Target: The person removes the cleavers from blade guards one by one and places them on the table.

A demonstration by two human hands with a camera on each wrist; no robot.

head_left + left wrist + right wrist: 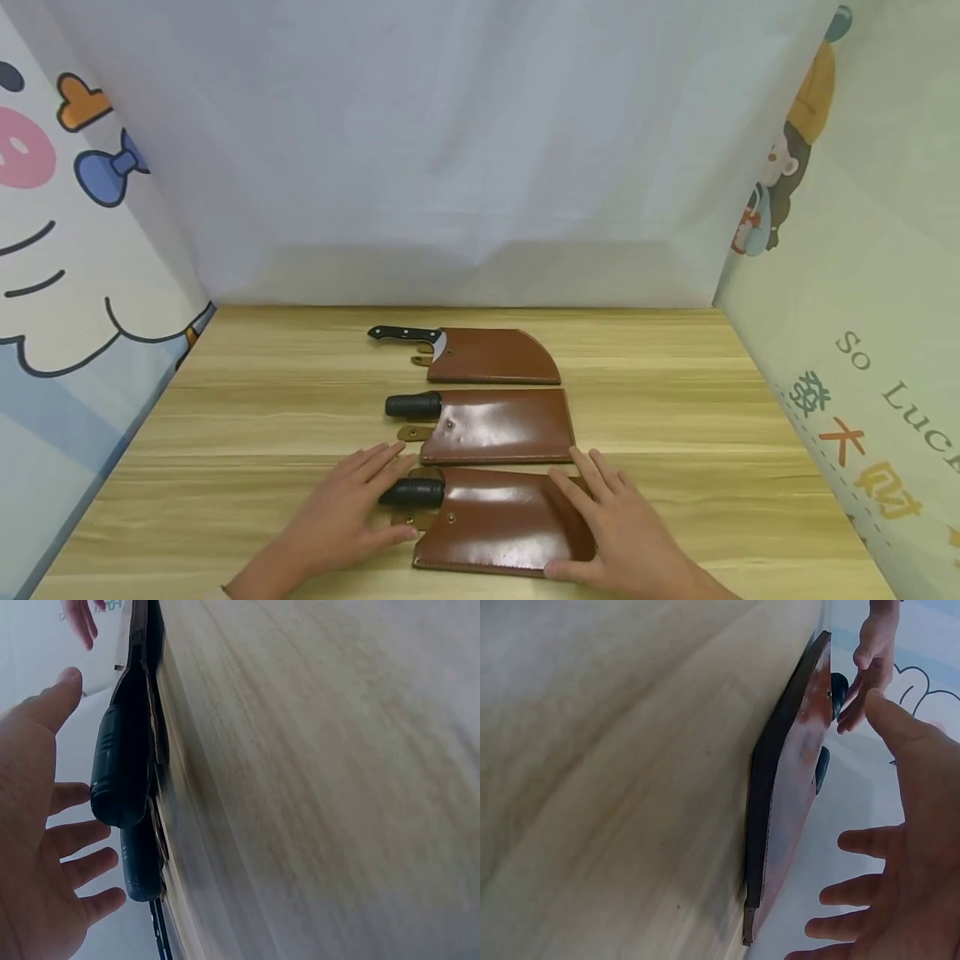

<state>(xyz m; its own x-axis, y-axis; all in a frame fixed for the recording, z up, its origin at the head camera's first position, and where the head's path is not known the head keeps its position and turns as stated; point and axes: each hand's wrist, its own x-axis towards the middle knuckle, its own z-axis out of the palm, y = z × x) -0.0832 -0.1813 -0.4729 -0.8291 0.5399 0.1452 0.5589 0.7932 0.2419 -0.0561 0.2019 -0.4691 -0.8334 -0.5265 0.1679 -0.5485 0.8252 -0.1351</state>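
Observation:
Three knives in brown sheaths lie in a column, black handles to the left. In the head view, my left hand [337, 512], fingers spread, is by the handle [416, 492] of the nearest sheathed knife [502, 529]. Over that sheath's right end is my right hand [618, 529], fingers also spread. Both wrist views show a gap between the hands and the knife, and neither holds anything. Behind it lie the middle sheathed knife [506, 425] and the far sheathed knife [495, 354], whose silver blade shows beside its riveted handle. The other blades are hidden.
The knives lie on a wood-grain table [690, 400]. A white cloth [450, 150] hangs behind its back edge. Printed sheets stand along both sides, a cartoon sheet [75, 267] on the left and a pale green one [855, 275] on the right.

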